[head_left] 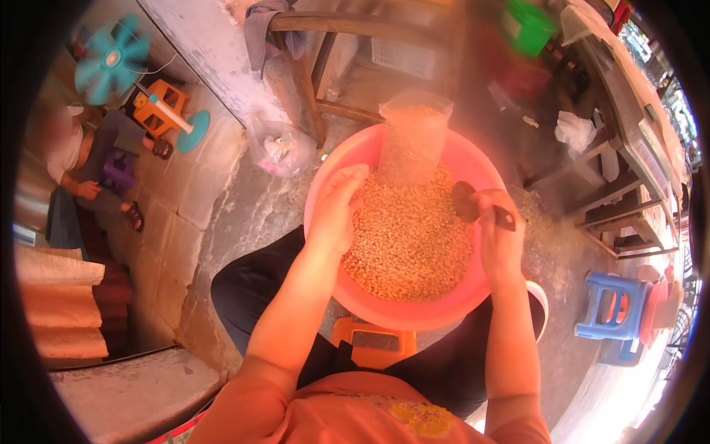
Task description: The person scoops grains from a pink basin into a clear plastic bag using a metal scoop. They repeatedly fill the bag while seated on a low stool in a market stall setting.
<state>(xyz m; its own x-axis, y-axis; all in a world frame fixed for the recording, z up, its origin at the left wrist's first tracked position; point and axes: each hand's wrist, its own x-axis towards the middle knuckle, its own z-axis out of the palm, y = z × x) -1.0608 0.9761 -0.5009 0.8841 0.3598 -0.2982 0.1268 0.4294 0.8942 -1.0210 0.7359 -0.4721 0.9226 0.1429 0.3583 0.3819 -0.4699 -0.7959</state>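
A wide pink plastic basin [405,316] sits between my knees, holding a broad bed of golden grains or kernels [407,244]. At its far side a clear plastic bag [415,145] filled with similar grains stands upright on the bed. My right hand [502,233], over the basin's right rim, grips a dark short-handled scoop [466,203] with its head pointing inward. Over the left rim is my left hand [335,208], its thumb and fingers drawn together near the bag; whether anything small is between them is hidden.
An orange plastic stool [383,347] shows below the basin. Ahead stand a wooden frame [355,23] and a tied plastic bag [280,147]. Left are a teal fan [113,58] and a seated person [72,150]. Right are a wooden table [638,127] and blue stool [613,305].
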